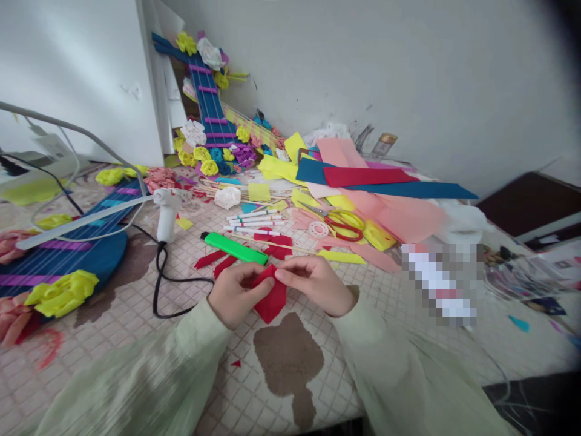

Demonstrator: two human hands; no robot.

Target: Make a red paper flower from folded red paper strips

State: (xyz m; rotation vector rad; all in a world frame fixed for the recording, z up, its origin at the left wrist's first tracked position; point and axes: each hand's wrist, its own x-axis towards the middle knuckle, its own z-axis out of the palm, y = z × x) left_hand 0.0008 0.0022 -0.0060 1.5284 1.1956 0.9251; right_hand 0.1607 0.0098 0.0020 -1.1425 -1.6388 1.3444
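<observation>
Between both hands, above the table's near part, is a piece of red crepe paper (271, 304) with a pointed lower end. My left hand (236, 293) pinches its left side between thumb and fingers. The top right of the paper is pinched by my right hand (316, 282). Just beyond my left hand lies a bright green utility knife (235, 247). Red paper strips (214, 258) rest beside and under it, and more red paper pieces (278, 245) lie past my fingertips. A thin wooden stick (290, 246) crosses them.
A white glue gun (167, 215) with a black cord stands left. Several markers (255, 221), scissors (340, 223) and a tape roll (318, 229) lie ahead. Blue paper guitars (209, 103) with flowers stand behind and lie left. Coloured paper sheets (385, 212) spread at right.
</observation>
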